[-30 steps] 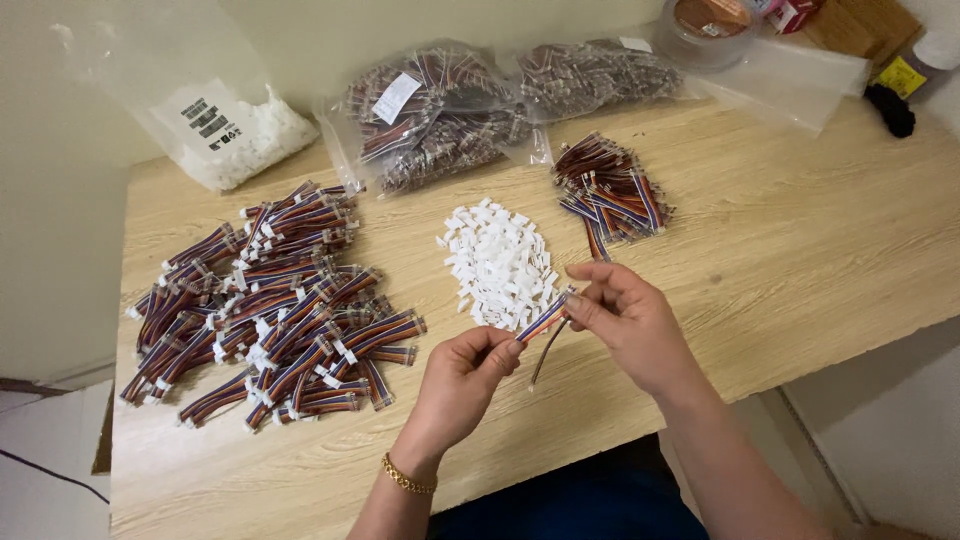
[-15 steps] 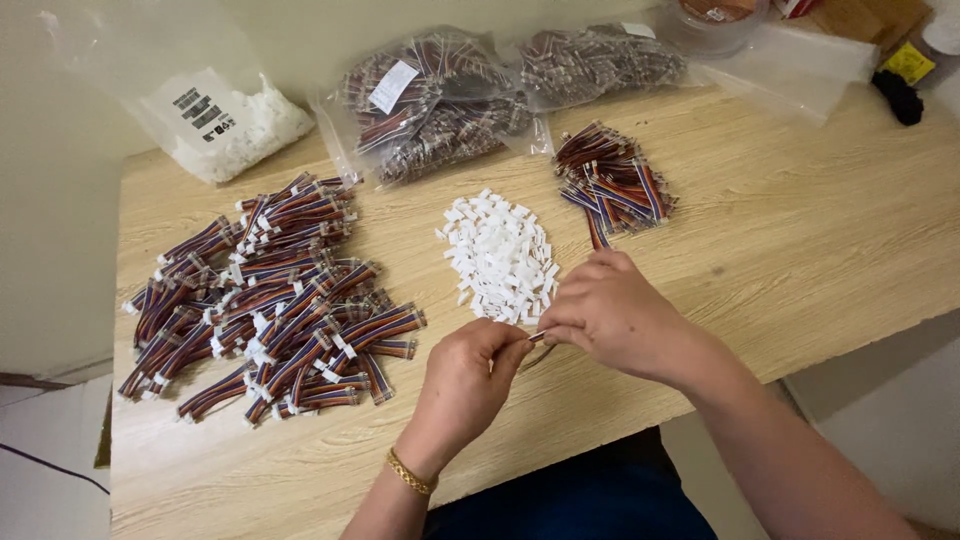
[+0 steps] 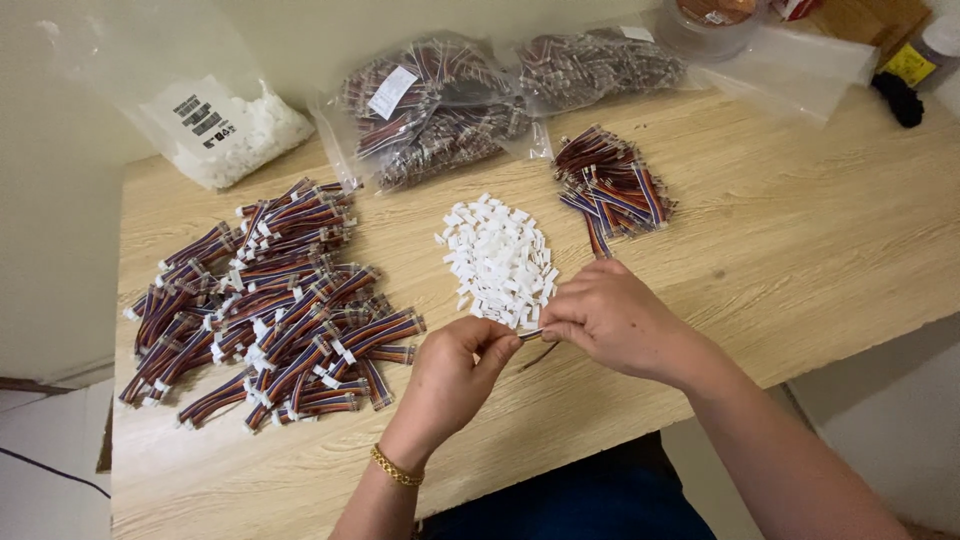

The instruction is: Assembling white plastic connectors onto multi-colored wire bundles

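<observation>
We are holding a short wire bundle (image 3: 532, 338) between our two hands, low over the front part of the wooden desk (image 3: 800, 250). Our left hand (image 3: 455, 375) is pinching one end of it between thumb and forefinger, the grip closed tight on it. Our right hand (image 3: 615, 320) is meeting it from the other side, its fingertips closed on the same piece; whether a white connector sits between them, we cannot tell. A dark loose end of the bundle is hanging just below the fingers.

Just beyond our hands, a pile of small white connectors (image 3: 500, 260) is lying on the desk. To its left, a large heap of multicoloured wire bundles with white ends (image 3: 265, 305) is spreading out. A smaller heap of the same wires (image 3: 610, 190) is sitting further back on the right. Along the far edge, clear bags of wires (image 3: 440, 110) and a bag of white parts (image 3: 225, 125) are resting near the wall.
</observation>
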